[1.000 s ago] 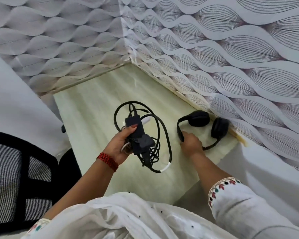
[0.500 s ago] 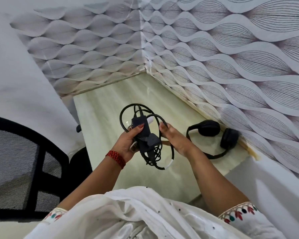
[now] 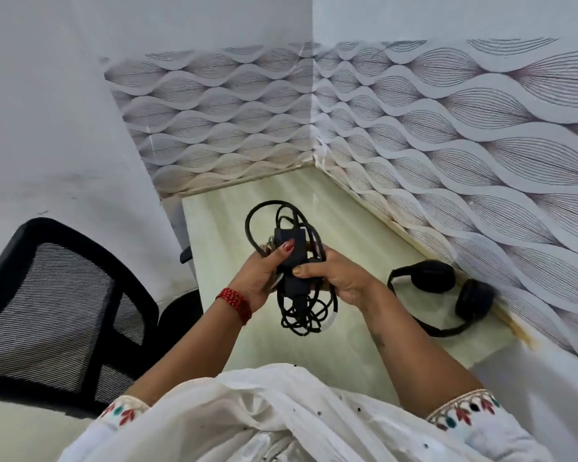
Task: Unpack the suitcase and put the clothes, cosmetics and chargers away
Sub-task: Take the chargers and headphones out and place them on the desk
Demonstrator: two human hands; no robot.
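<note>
Hands first: my left hand [image 3: 257, 278] and right hand [image 3: 342, 278] both curl round the charger [image 3: 289, 238], held above the worktop [image 3: 364, 228], thumbs on its black brick. I judge the brick hard and fairly light, and the cable [image 3: 302, 316] limp and apt to snag, so I'd hold the brick and gather the loops. A mesh chair [image 3: 64, 295] stands left. Farther right, headphones [image 3: 437, 276] lie by the patterned wall [image 3: 481, 145].

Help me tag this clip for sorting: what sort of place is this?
Probably a work corner in a home or small office: a pale desk against wave-patterned wallpaper, a black mesh chair beside it, and headphones lying on the desk.
</note>
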